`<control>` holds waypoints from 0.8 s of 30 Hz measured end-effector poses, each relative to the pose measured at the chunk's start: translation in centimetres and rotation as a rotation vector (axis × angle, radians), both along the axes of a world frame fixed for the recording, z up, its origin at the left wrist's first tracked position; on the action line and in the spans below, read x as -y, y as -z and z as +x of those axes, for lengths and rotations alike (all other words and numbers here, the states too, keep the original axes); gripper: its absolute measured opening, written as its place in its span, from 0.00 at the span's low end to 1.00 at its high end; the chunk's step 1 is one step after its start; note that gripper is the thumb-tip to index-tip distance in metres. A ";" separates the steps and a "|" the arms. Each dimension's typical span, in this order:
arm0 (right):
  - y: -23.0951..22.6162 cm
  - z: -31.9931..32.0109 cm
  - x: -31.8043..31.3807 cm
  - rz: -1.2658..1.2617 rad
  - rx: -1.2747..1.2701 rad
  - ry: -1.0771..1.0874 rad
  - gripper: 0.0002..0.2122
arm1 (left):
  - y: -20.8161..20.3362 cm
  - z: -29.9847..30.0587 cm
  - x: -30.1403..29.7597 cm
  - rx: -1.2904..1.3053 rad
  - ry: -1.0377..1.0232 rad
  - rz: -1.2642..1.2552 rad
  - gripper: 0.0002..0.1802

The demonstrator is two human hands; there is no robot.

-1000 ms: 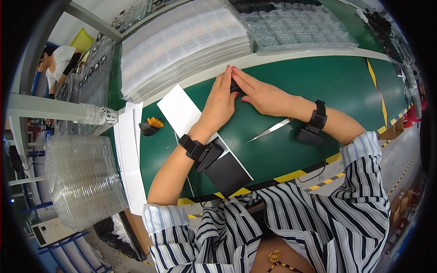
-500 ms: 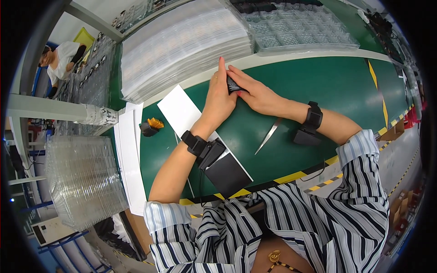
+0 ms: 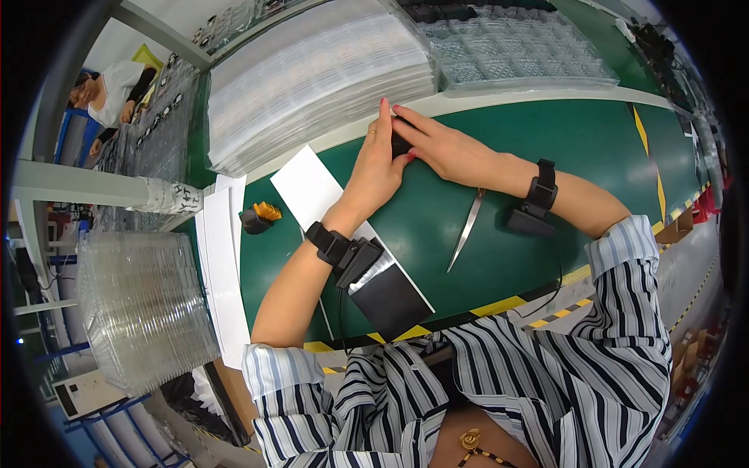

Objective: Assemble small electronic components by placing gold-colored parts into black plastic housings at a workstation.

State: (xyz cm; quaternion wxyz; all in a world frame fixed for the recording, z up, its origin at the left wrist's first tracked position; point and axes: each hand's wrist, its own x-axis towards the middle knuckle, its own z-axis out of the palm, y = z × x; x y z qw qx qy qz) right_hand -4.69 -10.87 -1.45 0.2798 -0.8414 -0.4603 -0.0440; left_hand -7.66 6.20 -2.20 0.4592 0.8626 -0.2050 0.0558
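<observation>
Between my two hands, over the far middle of the green table (image 3: 437, 269), is a small stack of thin black pieces (image 3: 401, 143), mostly hidden by my fingers. My left hand (image 3: 376, 160) presses flat against its left side, fingers pointing away. From the right, my right hand (image 3: 445, 148) closes on it with bent fingers. Silver tweezers (image 3: 466, 234) lie below my right wrist, the point toward me. Under my left wrist is a long white sheet (image 3: 307, 185) with a black sheet (image 3: 392, 303) at its near end.
A small orange-and-black object (image 3: 261, 218) sits left of the white sheet. Clear plastic trays are piled high (image 3: 312, 86) behind my hands, with more trays (image 3: 523, 51) to the right and a stack (image 3: 144, 312) at left. A co-worker (image 3: 117, 90) sits far left.
The black stack has turned between my hands, showing a darker, smoother side. My right forearm has shifted slightly right, and the tweezers lie slightly farther right. The co-worker's arms have moved.
</observation>
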 end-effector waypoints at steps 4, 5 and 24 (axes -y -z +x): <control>0.1 0.0 0.5 0.175 -0.203 0.042 0.24 | -0.6 -0.3 0.4 -0.099 -0.022 0.039 0.45; 0.2 0.0 0.6 0.174 -0.203 0.044 0.24 | -0.5 -0.2 0.5 -0.075 -0.020 0.064 0.44; 0.3 0.5 -0.6 0.207 -0.171 0.069 0.28 | -0.9 -0.4 -0.1 -0.139 -0.031 -0.043 0.46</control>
